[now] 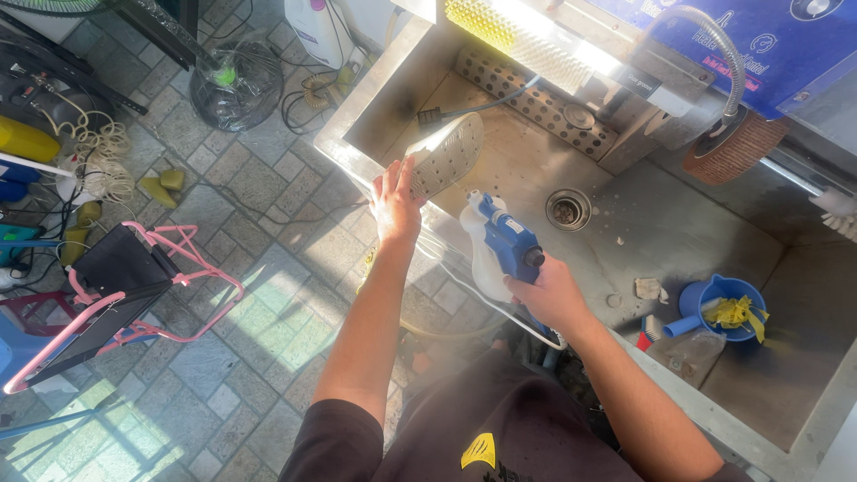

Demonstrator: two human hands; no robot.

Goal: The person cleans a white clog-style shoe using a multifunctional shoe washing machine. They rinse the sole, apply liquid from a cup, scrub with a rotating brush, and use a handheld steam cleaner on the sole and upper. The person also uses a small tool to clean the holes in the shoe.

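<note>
Left hand (395, 207): fingers clamped on the pale perforated rubber shoe sole (446, 154), tilted above the steel sink basin (625, 232) so runoff falls inside.
Right hand (549, 293): fingers wrapped tight around the blue-and-white spray gun (500, 245), nozzle aimed at the sole.
Far right: blue plastic scoop cup (728, 303) resting in the basin.

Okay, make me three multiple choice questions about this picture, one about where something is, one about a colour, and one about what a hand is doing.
1. Where is the round drain?
A. in the metal sink floor
B. on the paved ground
C. on the pink chair

2. What colour is the spray gun?
A. red and black
B. blue and white
C. all green

3. What is the left hand doing?
A. hanging empty
B. resting on the drain
C. holding up a white shoe, sole showing

Answers: 1 A, the drain sits in the basin floor. 2 B, blue body over a white tank, gripped by the right hand. 3 C, fingers close on the shoe's heel end.
</note>
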